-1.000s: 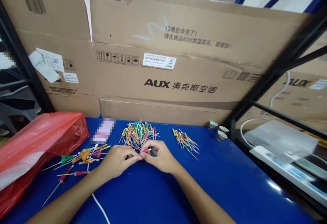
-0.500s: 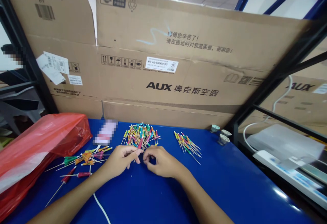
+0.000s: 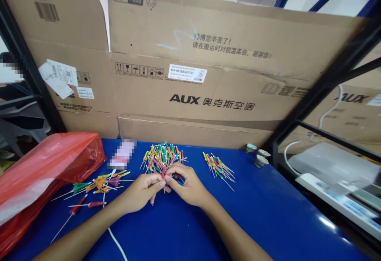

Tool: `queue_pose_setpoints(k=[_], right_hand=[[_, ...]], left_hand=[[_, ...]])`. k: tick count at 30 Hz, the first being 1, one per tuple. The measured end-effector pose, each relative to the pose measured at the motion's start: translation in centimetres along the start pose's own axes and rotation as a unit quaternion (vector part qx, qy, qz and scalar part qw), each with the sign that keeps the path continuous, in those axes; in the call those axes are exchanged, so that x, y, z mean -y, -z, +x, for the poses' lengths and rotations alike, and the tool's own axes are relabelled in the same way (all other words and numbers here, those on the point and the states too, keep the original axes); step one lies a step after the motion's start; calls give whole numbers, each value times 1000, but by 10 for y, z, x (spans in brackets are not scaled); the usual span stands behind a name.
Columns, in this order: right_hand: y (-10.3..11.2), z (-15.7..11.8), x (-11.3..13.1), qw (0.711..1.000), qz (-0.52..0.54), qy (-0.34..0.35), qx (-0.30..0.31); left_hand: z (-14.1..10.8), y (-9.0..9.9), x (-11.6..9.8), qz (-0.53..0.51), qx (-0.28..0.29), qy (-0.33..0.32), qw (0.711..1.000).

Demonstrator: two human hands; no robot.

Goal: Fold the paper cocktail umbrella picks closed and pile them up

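Observation:
My left hand and my right hand meet at the front edge of a heap of thin wooden picks wrapped in bright colours. Fingertips of both hands pinch an upright red-wrapped pick, and the fingers hide its lower part. To the right lies a smaller bundle of coloured picks. Left of my left hand are scattered longer picks with paper flags, and a few red ones lie nearer me.
All this lies on a blue table. A red plastic bag lies at its left end, beside a blurred pink packet. Small metal cups stand at the back right. Large cardboard sheets stand behind. A white cable crosses the front.
My hands have moved together from a small gap, and their fingertips now meet on the red pick. The camera has shifted slightly.

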State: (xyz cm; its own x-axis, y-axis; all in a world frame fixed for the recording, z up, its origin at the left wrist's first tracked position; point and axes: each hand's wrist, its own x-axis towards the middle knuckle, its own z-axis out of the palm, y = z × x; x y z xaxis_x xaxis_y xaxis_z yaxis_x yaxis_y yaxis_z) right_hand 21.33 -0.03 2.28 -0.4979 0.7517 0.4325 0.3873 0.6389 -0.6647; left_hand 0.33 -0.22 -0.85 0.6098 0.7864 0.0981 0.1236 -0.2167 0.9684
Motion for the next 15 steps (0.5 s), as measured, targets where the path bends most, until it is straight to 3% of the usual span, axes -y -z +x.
queue_pose_setpoints(k=[4, 10, 15], right_hand=[[2, -1, -2, 1000, -13, 11, 1], [9, -1, -2, 1000, -20, 12, -18], [11, -1, -1, 1000, -14, 5, -18]], left_hand=[[0, 0, -1, 11, 0, 4, 1000], [3, 3, 5, 22, -60, 18, 998], [5, 3, 12, 22, -75, 21, 997]])
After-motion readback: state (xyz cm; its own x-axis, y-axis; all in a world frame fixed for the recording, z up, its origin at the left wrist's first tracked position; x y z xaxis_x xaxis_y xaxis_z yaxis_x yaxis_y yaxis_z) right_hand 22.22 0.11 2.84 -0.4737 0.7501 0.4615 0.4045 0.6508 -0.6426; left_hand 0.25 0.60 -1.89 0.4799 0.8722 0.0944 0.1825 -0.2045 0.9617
